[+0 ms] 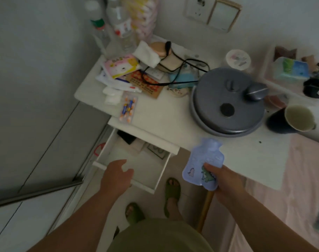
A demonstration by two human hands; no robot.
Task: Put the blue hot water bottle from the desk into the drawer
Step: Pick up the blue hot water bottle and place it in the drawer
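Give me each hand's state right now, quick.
Left hand: open, empty, at the front edge of the open drawer.
Right hand: closed on the blue hot water bottle, holding its lower end.

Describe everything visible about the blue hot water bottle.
The blue hot water bottle is small, flat and pale blue, apparently soft rubber or plastic, with a narrow neck pointing away from the person and cartoon dinosaur prints near its base. The right hand grips its lower end, holding it in the air over the desk's near edge, right of the open drawer.
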